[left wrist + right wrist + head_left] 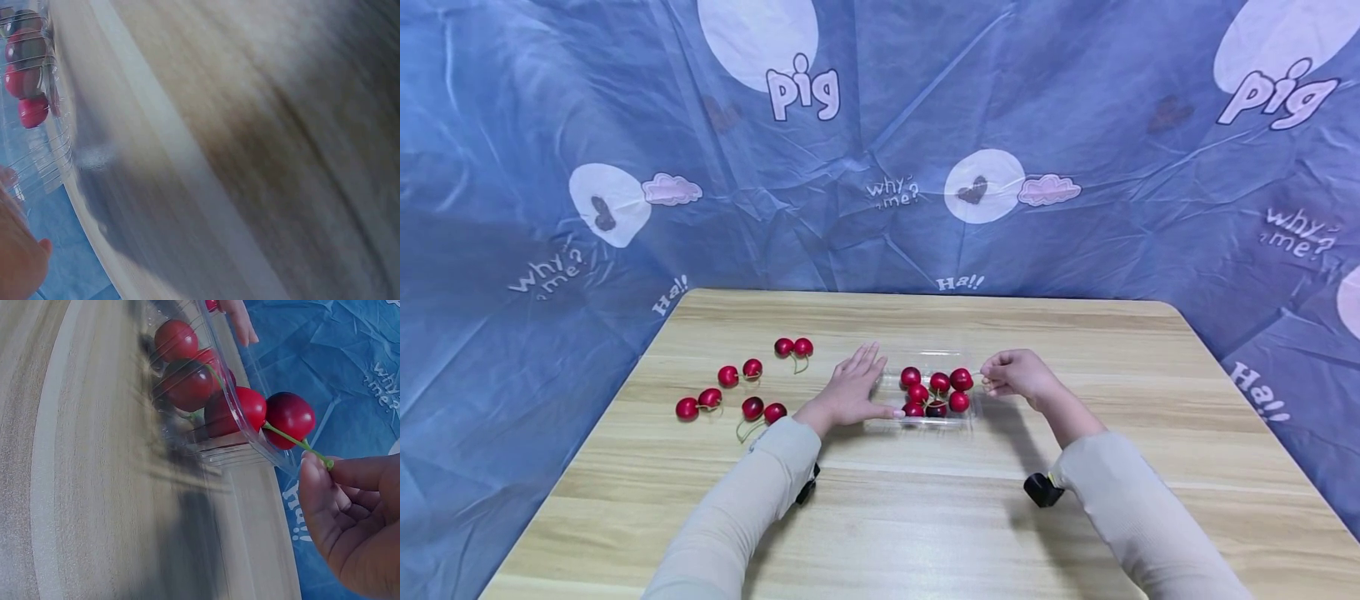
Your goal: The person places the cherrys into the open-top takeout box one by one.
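A clear plastic box with several red cherries inside stands on the table. At its left end rests my left hand, fingers spread and straight, thumb along the near side; in the left wrist view only part of this hand shows. Past the box's right end, my right hand pinches the green stem of a pair of cherries between thumb and forefinger. In the right wrist view, one dark cherry of that pair hangs at the rim, the other cherry beside it.
Several cherry pairs lie left of the box: one pair at the back, others farther left, and one pair near my left forearm. A blue printed cloth hangs behind the wooden table.
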Available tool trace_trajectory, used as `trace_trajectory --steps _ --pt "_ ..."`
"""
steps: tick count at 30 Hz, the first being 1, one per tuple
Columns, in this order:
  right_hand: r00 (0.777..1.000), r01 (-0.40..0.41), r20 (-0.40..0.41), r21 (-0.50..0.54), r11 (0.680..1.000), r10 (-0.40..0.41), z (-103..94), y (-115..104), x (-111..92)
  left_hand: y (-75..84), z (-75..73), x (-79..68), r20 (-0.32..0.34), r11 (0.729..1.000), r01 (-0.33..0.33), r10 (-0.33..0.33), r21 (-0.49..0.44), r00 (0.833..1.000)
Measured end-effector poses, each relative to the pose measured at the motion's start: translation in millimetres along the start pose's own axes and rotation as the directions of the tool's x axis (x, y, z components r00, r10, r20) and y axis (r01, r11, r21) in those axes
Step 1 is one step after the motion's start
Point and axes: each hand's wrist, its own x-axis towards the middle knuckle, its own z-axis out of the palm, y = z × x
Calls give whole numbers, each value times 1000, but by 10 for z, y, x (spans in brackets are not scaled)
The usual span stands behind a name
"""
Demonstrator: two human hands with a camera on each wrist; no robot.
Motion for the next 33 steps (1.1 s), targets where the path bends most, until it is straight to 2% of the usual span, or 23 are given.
trace_trajectory --steps 10,19,33 --pt "999 52 13 -141 989 -51 68 -23 67 5 -3 6 11 1000 5 -5 7 1000" --pt "995 98 51 -253 962 -88 152 -24 154 -1 8 5 9 1000 0 0 -5 1000" --pt "988 144 107 -350 925 -114 187 -84 252 -14 16 11 3 1000 3 -3 -4 1000"
